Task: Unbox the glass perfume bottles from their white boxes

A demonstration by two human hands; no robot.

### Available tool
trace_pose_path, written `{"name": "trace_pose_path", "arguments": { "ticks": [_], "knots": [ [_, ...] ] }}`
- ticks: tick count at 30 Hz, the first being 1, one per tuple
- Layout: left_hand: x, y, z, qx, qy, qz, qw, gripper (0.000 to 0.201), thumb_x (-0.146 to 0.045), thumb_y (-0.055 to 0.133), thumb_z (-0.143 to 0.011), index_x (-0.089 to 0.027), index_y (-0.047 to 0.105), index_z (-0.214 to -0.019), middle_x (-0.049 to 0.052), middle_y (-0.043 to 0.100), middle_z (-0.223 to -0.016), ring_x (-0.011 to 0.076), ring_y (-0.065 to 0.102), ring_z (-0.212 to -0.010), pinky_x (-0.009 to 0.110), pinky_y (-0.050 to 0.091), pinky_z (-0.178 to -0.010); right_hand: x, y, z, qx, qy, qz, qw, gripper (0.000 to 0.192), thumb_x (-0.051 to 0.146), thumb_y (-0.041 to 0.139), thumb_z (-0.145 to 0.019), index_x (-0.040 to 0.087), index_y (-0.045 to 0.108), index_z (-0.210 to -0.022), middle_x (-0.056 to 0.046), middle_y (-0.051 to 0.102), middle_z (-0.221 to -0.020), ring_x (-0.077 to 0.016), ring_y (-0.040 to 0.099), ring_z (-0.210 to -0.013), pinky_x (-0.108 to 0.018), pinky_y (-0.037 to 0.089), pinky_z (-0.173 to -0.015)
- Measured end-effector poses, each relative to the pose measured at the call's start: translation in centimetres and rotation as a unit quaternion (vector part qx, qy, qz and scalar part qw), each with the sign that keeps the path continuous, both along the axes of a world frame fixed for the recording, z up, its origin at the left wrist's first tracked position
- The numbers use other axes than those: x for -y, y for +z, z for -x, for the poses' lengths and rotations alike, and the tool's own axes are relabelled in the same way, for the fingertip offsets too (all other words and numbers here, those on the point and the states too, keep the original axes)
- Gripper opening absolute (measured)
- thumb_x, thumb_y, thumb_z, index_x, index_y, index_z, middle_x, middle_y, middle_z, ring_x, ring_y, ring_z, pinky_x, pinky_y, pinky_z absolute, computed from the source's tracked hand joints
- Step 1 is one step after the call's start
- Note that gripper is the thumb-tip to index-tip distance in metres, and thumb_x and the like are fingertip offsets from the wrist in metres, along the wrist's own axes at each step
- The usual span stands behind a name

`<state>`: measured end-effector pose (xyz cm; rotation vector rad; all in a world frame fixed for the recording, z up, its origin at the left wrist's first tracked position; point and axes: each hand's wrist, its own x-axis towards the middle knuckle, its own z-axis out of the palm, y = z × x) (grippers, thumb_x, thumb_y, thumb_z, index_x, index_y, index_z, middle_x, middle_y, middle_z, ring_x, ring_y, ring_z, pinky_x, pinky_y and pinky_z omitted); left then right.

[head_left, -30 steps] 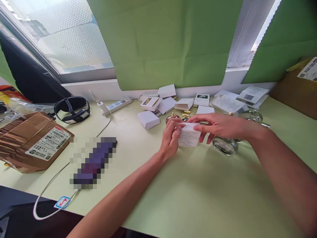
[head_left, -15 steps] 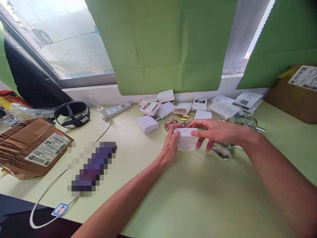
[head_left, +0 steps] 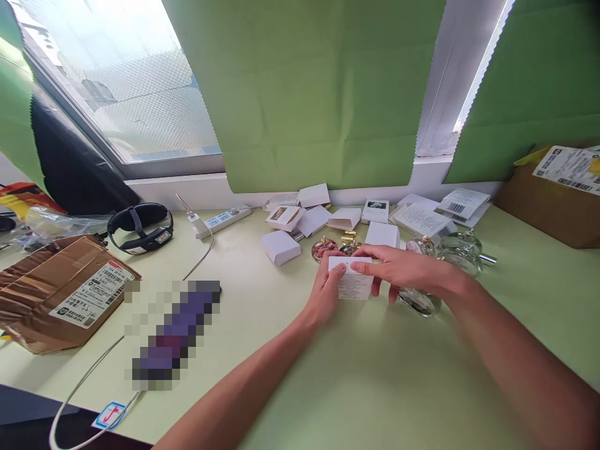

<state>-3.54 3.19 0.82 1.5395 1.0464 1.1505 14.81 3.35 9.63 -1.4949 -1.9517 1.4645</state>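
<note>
Between my two hands is a small white box [head_left: 355, 286] with fine print on the side facing me. My left hand [head_left: 327, 286] grips its left edge, thumb on the upper part of the printed face. My right hand [head_left: 396, 270] holds it at the top right, with the thumb close to the left thumb and the lower fingers off the box. Behind the hands lie a reddish round glass bottle [head_left: 323, 249] and small gold caps [head_left: 349, 237]. Under and beside my right hand are clear glass bottles [head_left: 422, 302], partly hidden by it.
Several white cartons [head_left: 281, 247] and printed sleeves [head_left: 422, 220] lie along the wall. On the left are a brown parcel [head_left: 89, 294], a black headset [head_left: 140, 228], a power strip [head_left: 225, 220], a cable and a blurred phone [head_left: 175, 334]. A cardboard box [head_left: 548, 203] stands far right.
The whole view has shifted slightly, so things appear lower. My right thumb has slid left along the box's top towards my left thumb; both hands stay on the box.
</note>
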Motion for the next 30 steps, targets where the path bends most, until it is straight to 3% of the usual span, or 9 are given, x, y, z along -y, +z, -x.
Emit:
{"name": "trace_pose_path", "arguments": {
  "ticks": [9,15,22,30],
  "knots": [
    [-0.2,-0.1,-0.2,0.018,-0.002,-0.001,1.0,0.024,-0.04,0.04,-0.097,-0.023,0.051,-0.109,0.003,0.06,-0.101,0.0201,0.055,-0.089,0.03,0.042,-0.076,-0.4,-0.6,0.1,-0.004,-0.001,-0.008,1.0,0.047,0.062,0.053,-0.093,0.024,0.056,-0.121,-0.007,0.068,-0.096,-0.0194,0.07,-0.08,-0.024,0.057,-0.048],
    [-0.2,-1.1,0.1,0.043,-0.007,-0.011,0.999,0.035,-0.05,0.032,-0.101,-0.021,0.052,-0.108,0.004,0.061,-0.101,0.0202,0.054,-0.089,0.031,0.041,-0.076,0.1,0.3,-0.2,-0.005,-0.014,-0.039,0.999,0.042,0.059,0.056,-0.092,0.024,0.06,-0.114,-0.007,0.068,-0.097,-0.0177,0.068,-0.075,-0.022,0.053,-0.044],
    [-0.6,-1.6,0.1,0.043,0.016,-0.001,0.999,0.035,-0.049,0.035,-0.1,-0.022,0.055,-0.111,0.004,0.063,-0.107,0.0208,0.055,-0.093,0.032,0.043,-0.079,-0.3,0.0,-1.1,-0.002,0.004,-0.042,0.999,0.033,0.048,0.058,-0.093,0.024,0.056,-0.116,-0.009,0.062,-0.122,-0.0166,0.067,-0.079,-0.022,0.052,-0.042],
    [-0.8,-1.8,-0.2,0.033,0.008,-0.037,0.999,0.033,-0.043,0.029,-0.101,-0.022,0.054,-0.108,0.004,0.061,-0.108,0.0204,0.054,-0.092,0.031,0.042,-0.079,-0.4,-0.1,-0.7,0.007,-0.026,-0.027,0.999,0.036,0.045,0.066,-0.086,0.024,0.059,-0.115,-0.011,0.066,-0.119,-0.0187,0.068,-0.079,-0.023,0.052,-0.04]
  ]
}}
